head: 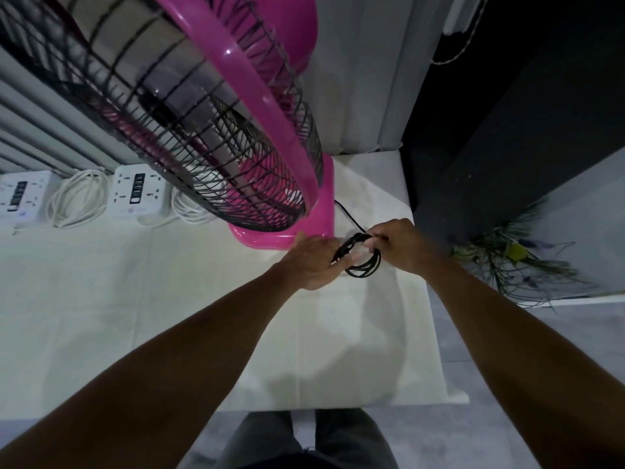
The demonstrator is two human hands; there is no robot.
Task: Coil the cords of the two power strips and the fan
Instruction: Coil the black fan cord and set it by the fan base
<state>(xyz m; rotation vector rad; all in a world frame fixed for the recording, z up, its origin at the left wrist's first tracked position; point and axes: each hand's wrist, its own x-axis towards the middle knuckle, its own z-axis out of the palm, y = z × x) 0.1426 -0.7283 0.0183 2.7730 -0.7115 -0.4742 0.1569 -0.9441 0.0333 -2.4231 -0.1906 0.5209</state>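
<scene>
A pink fan (263,106) with a black wire cage stands on the white-covered table (142,299), its base at the right. Its black cord (363,265) is gathered in loops just in front of the base, and a straight stretch runs back to the fan. My left hand (313,260) grips the loops from the left. My right hand (402,245) pinches the top of the bundle from the right. Two white power strips (18,196) (138,191) lie at the back left, each with a white coiled cord (76,199) (192,206) beside it.
Pale curtains (40,130) hang behind the table. A dark wall panel (507,130) rises at the right. A plant with thin leaves (514,262) stands beyond the table's right edge. My legs and the grey floor (527,336) show below the front edge.
</scene>
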